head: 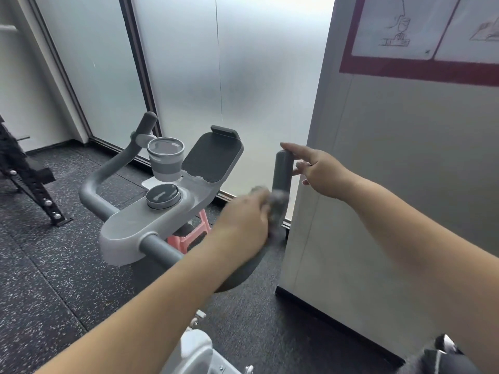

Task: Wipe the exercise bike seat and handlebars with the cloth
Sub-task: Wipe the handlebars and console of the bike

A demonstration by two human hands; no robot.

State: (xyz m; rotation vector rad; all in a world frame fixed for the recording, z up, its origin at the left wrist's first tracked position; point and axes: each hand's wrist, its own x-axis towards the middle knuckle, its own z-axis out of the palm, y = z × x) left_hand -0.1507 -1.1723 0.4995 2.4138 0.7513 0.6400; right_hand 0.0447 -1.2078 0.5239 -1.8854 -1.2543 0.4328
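Note:
The exercise bike's grey handlebars curve up on both sides of a light grey console. My left hand is shut on a grey cloth, blurred, pressed against the lower part of the right handlebar grip. My right hand rests on the top of that upright grip, fingers spread, index fingertip over its end. The left handlebar rises at the far left of the bike. The seat is not in view.
A cup sits in the console holder, with a round knob and a tablet holder beside it. A grey partition stands close to the right grip. Frosted glass lies ahead, a black rack at left, a pink stool below.

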